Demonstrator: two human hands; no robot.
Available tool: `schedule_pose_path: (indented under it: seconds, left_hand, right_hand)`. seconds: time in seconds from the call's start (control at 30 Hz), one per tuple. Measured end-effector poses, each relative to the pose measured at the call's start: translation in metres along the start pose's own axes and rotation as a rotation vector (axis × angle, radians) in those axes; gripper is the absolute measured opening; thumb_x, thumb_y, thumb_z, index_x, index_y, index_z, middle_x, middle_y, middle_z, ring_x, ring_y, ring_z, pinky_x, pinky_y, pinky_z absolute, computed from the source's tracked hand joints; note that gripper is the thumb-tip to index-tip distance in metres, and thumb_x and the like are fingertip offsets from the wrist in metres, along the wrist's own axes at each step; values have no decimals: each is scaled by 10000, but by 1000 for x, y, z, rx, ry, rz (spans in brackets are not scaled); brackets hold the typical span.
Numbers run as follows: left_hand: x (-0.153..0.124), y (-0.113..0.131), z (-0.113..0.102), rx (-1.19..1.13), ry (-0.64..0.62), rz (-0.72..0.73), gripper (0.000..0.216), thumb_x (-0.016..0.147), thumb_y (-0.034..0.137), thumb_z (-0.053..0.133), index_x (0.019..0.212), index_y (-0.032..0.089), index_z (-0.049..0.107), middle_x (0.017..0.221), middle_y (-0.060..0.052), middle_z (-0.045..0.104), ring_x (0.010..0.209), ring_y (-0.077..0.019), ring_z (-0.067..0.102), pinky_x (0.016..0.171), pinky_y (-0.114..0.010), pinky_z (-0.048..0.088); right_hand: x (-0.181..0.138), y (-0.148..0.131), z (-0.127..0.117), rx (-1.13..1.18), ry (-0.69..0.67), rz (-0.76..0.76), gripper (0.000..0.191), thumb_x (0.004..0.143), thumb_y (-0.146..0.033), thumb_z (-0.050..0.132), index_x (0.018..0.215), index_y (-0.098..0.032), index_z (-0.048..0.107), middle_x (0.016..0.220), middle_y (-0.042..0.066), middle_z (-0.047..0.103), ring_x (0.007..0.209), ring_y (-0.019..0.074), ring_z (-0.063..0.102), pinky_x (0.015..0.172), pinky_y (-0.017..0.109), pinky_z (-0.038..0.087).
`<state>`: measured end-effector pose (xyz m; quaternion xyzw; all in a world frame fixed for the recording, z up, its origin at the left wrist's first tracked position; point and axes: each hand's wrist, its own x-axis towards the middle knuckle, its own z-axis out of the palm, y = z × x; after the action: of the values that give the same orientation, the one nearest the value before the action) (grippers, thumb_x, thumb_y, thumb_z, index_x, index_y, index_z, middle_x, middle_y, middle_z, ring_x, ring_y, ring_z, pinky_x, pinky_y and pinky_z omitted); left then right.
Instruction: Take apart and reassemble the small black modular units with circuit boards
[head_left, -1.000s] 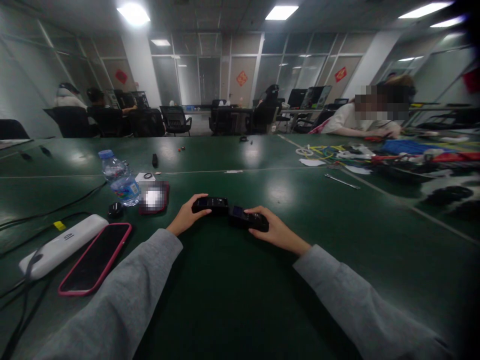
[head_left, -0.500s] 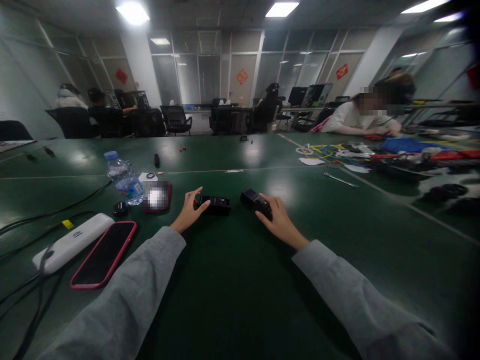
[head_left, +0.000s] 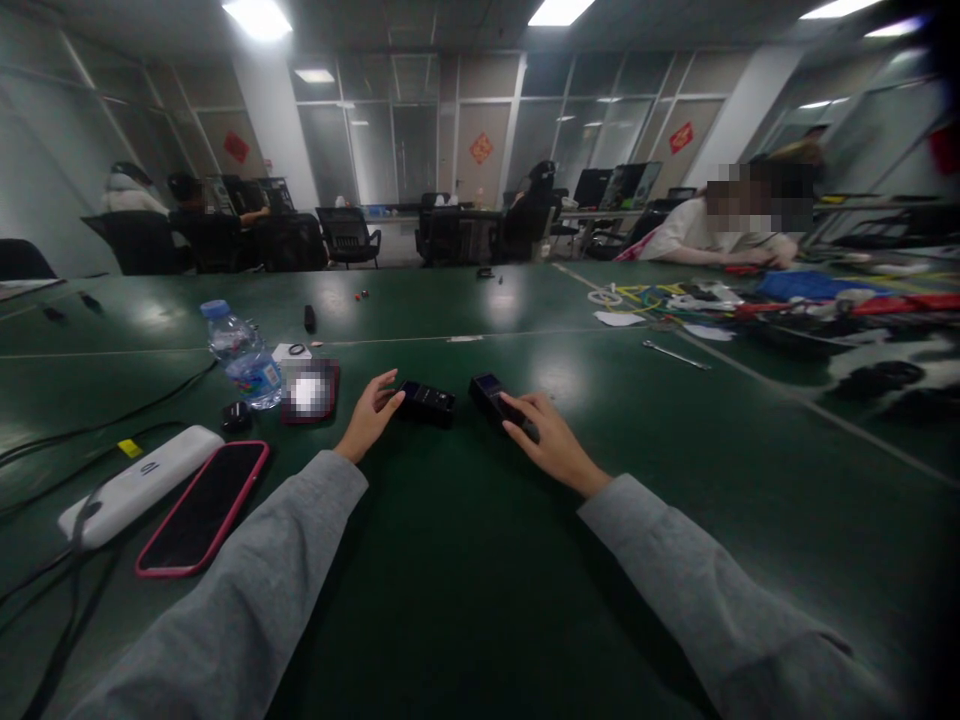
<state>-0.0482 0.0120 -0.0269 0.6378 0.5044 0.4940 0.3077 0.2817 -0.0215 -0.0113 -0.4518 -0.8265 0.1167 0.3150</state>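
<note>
Left hand (head_left: pixel 367 418) spreads loose, gripping nothing; a black handheld device (head_left: pixel 427 402) lies at its thumb tip, seemingly set down. Right hand (head_left: pixel 551 437) curls round the screened device (head_left: pixel 489 392), not yet released.

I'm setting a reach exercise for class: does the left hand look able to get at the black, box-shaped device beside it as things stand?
Probably yes: the left hand is open at the left end of the black, box-shaped device, and nothing appears between them.
</note>
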Motion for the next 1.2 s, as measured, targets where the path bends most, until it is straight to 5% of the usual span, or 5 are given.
schedule_pose_path:
  seconds: [0.23,0.63,0.87,1.0,1.2]
  left_hand:
    - [-6,18,0,255,1,122,297,919,376,469,1111,257,661,1115,-48,555,1050,-186,543,931,-361,467]
    - [-6,10,3,182,-49,82,330,916,391,455,1142,232,636,1176,-71,572,937,-181,603,818,-358,537]
    - [-15,28,6,175,-221,106,441,913,474,452,1309,291,511,1479,-71,313,1179,-228,534,988,-426,470]
    - [-19,32,8,325,-327,145,671,807,550,587,1410,349,371,1552,-59,193,1375,-329,307,1088,-533,333]
    - [-21,31,10,402,-376,168,850,704,575,685,1431,338,313,1582,-81,81,1391,-370,258,1086,-580,306]
  right_hand:
    - [-1,-8,-2,-103,-21,-15,425,948,-474,440,1329,-286,446,1135,89,487,968,256,534,817,441,502]
    - [-1,-12,2,-92,-11,-16,427,945,-437,455,1341,-282,421,1186,88,497,1026,273,543,847,479,501]
    - [-2,-11,3,-89,-111,-40,513,941,-431,475,1423,-331,331,1282,81,458,1004,257,552,839,479,506]
    - [-2,-10,6,-112,-188,-74,625,932,-430,497,1479,-372,200,1344,77,434,1065,272,534,880,508,481]
    - [-3,-7,8,-71,-228,-104,663,937,-442,499,1492,-368,143,1388,58,432,1210,276,461,986,529,411]
